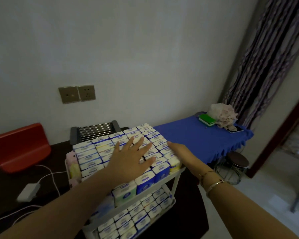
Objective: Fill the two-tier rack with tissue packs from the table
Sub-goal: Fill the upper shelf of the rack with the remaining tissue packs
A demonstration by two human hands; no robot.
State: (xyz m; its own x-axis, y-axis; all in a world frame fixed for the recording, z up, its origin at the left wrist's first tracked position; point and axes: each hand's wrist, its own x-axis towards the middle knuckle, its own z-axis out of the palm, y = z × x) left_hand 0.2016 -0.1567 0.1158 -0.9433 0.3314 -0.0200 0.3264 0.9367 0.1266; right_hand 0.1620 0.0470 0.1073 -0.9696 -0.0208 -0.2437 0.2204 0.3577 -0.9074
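At centre frame the white two-tier rack (177, 171) looked essentially full: tissue packs (91, 156) crowded its upper tier in tight rows, and more lined the lower tier toward the bottom. The left hand (129, 157) lay flat on them, fingers spread; the right hand (178, 150) pressed their right edge, its fingers hidden.

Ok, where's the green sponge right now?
The green sponge lies at the far right on the blue tablecloth, beside the crumpled cloth.
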